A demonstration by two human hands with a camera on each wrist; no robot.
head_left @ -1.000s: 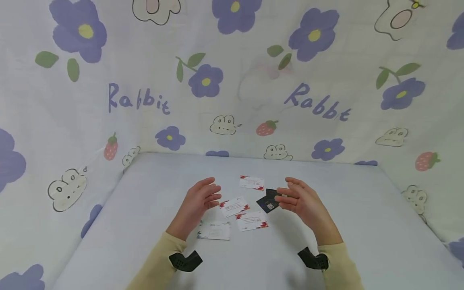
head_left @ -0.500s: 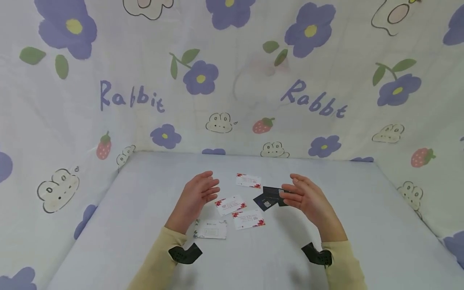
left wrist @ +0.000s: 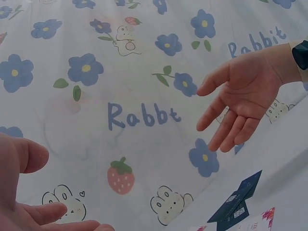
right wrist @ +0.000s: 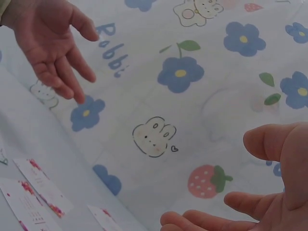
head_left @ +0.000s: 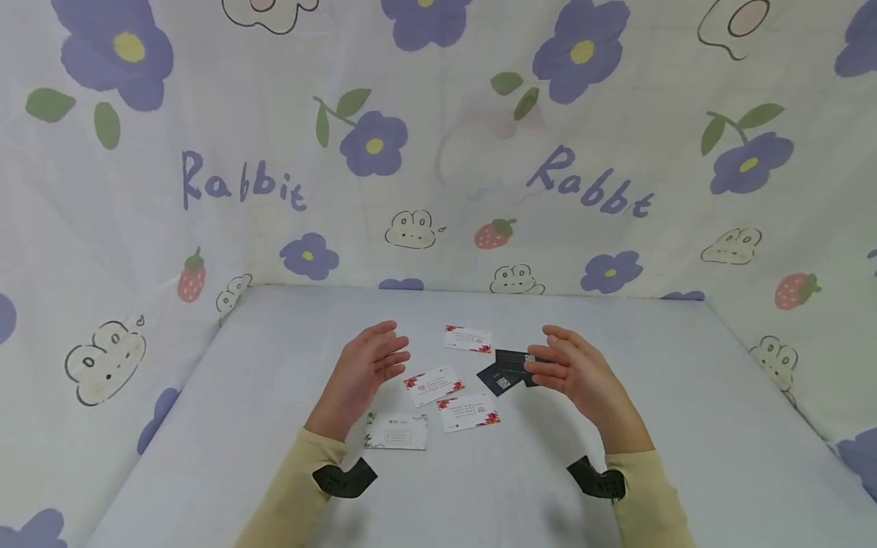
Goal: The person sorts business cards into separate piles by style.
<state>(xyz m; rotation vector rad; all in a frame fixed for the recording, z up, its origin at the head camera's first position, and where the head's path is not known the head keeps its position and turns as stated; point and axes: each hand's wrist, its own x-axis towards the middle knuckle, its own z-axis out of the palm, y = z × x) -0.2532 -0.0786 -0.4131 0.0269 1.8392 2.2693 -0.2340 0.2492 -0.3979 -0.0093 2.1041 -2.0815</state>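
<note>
Both hands hover above a white table, palms facing each other, holding nothing. My left hand is nearest a white card with red floral corners and a white card with grey-green leaf corners. Beside my right hand are overlapping black cards, partly hidden by its fingers. Another red-cornered card lies in the middle, and one more red-cornered card lies farther back. In the left wrist view the right hand shows relaxed, spread fingers; the right wrist view shows the left hand likewise.
The white table extends around the cards. A cloth backdrop with purple flowers, rabbits and strawberries encloses the back and sides. Black wrist devices are strapped over beige sleeves.
The head view has shifted slightly, so cards and backdrop sit a little farther left and up. Both hands stay raised in nearly the same pose; the cards lie as before.
</note>
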